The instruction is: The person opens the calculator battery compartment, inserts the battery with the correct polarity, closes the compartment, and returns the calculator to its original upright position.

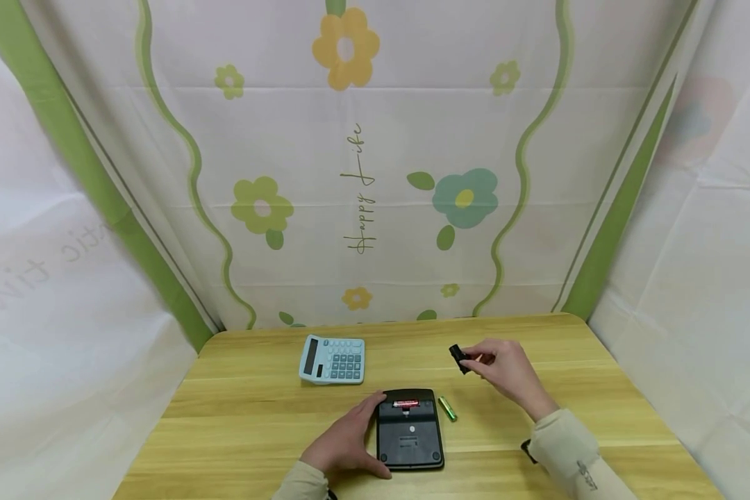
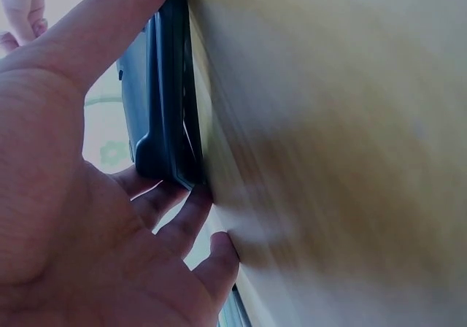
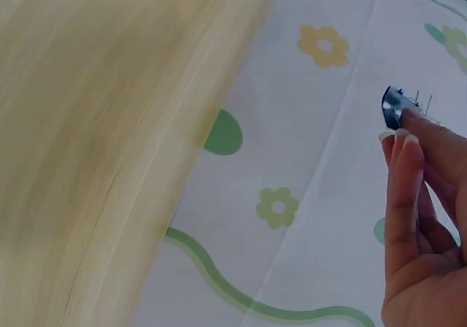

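A black calculator (image 1: 408,444) lies face down on the table, its battery bay uncovered. Inside the bay sits a red battery (image 1: 406,403). My left hand (image 1: 348,439) grips the calculator along its left side, thumb at the near edge and fingers at the far corner; the left wrist view shows the calculator's edge (image 2: 169,86) between them. Up off the table to the right, my right hand (image 1: 506,368) pinches a small black battery cover (image 1: 459,358) between thumb and fingertips. That cover (image 3: 396,106) shows small prongs in the right wrist view. Beside the calculator lies a green battery (image 1: 448,409).
A light blue calculator (image 1: 333,360) lies face up toward the back left of the wooden table (image 1: 237,417). Patterned cloth (image 1: 375,139) hangs behind the table and at both sides.
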Available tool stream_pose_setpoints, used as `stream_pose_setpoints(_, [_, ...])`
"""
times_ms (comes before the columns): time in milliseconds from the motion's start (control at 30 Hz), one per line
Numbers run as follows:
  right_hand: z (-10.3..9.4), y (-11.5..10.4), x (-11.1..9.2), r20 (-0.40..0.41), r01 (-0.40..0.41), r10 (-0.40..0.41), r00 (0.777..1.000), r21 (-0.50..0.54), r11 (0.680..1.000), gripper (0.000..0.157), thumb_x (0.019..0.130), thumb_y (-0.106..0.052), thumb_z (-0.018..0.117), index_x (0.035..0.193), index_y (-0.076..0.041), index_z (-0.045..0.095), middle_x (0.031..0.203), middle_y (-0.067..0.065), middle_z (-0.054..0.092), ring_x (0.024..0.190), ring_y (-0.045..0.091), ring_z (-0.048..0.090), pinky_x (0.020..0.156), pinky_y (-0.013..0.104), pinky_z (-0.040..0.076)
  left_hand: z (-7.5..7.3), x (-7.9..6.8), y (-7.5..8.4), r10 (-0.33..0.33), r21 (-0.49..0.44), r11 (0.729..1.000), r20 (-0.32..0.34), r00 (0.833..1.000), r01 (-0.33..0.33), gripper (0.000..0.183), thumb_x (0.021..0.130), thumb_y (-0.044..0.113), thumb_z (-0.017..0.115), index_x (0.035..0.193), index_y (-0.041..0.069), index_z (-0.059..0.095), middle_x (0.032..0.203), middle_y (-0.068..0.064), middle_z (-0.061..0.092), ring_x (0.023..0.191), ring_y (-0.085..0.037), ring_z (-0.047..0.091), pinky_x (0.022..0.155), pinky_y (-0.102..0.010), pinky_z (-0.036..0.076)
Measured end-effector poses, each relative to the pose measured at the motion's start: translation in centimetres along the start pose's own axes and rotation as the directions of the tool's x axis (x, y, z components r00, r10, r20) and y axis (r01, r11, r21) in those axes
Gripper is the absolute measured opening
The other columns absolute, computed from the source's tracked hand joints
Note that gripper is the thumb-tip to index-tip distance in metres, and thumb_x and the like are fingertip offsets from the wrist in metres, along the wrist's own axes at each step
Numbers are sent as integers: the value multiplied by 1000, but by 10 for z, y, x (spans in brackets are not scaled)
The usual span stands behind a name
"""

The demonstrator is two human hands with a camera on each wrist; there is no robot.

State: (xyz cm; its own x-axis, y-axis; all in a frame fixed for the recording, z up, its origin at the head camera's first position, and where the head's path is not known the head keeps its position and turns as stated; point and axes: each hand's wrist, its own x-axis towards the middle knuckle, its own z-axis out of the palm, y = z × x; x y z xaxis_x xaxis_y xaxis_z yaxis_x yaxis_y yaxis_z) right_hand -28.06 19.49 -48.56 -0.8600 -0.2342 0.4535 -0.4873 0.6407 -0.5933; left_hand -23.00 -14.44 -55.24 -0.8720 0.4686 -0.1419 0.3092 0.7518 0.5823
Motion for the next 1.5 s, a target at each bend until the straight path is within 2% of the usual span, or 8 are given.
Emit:
stream_pose_setpoints(267, [-3, -7, 0, -28, -2, 6, 1000, 148, 989, 18, 79, -15, 79, 95, -19, 77, 87, -6, 70, 73, 6, 66, 60, 21, 57, 1, 0, 1, 1, -6, 1000, 1, 1000, -1, 129, 48, 68, 83, 153, 30, 17, 156, 2, 27, 138, -23, 35, 107, -48, 39])
stream_pose_setpoints(467, [-2, -9, 0, -10, -11, 14, 1000, 227, 974, 15, 80, -12, 78, 94, -18, 77, 91, -6, 70, 79, 7, 69, 64, 21, 58, 0, 0, -1, -4, -18, 1000, -1, 1000, 4, 130, 48, 68, 83, 153, 31, 16, 156, 2, 26, 138, -24, 35, 108, -49, 38])
stream_pose_setpoints(733, [2, -12, 0, 25, 14, -22, 999, 267, 964, 17, 80, -11, 78, 97, -13, 77, 96, -2, 70, 82, 9, 68, 68, 21, 58, 1, 1, -1, 1, -18, 1000, -5, 1000, -1, 130, 47, 68, 83, 153, 31, 17, 156, 3, 26, 138, -23, 35, 108, -49, 38])
stream_pose_setpoints(833, [0, -26, 0, 26, 17, -25, 999, 275, 961, 16, 78, -5, 78, 94, -10, 77, 95, 5, 71, 81, 16, 69, 67, 22, 58, 1, 1, -1, 3, -14, 1000, -6, 1000, -3, 130, 48, 68, 83, 153, 32, 16, 156, 3, 26, 138, -23, 35, 107, -49, 38])
stream_pose_setpoints(933, [3, -28, 0, 19, 32, -39, 999, 289, 957, 16, 77, -5, 79, 92, -10, 77, 94, 6, 72, 81, 18, 70, 66, 24, 58, 2, 1, -2, 4, -15, 1000, -8, 1000, -4, 129, 48, 68, 83, 153, 33, 16, 156, 3, 26, 138, -23, 34, 107, -49, 38])
stream_pose_setpoints(1033, [12, -21, 0, -6, 77, -79, 997, 253, 964, 15, 76, -9, 80, 90, -13, 77, 92, -1, 72, 78, 11, 69, 64, 24, 58, 2, 2, -3, 4, -15, 1000, -9, 1000, -4, 130, 47, 69, 83, 153, 32, 16, 156, 3, 26, 138, -23, 34, 108, -49, 38])
stream_pose_setpoints(1200, [24, -25, 0, -37, 182, -180, 983, 69, 981, 14, 76, -13, 81, 89, -17, 77, 87, -8, 71, 70, -1, 63, 62, 23, 57, 2, 2, -4, 3, -17, 1000, -3, 1000, -3, 131, 46, 69, 83, 153, 31, 17, 157, 3, 26, 138, -24, 34, 109, -49, 37])
stream_pose_setpoints(1500, [45, -34, 1, 30, 234, -233, 972, -35, 972, 16, 76, -13, 81, 91, -17, 78, 84, -8, 71, 72, 0, 63, 63, 22, 57, 0, 2, -2, -11, -56, 998, 9, 1000, 11, 129, 48, 65, 85, 153, 31, 18, 156, 2, 27, 138, -24, 35, 108, -50, 37])
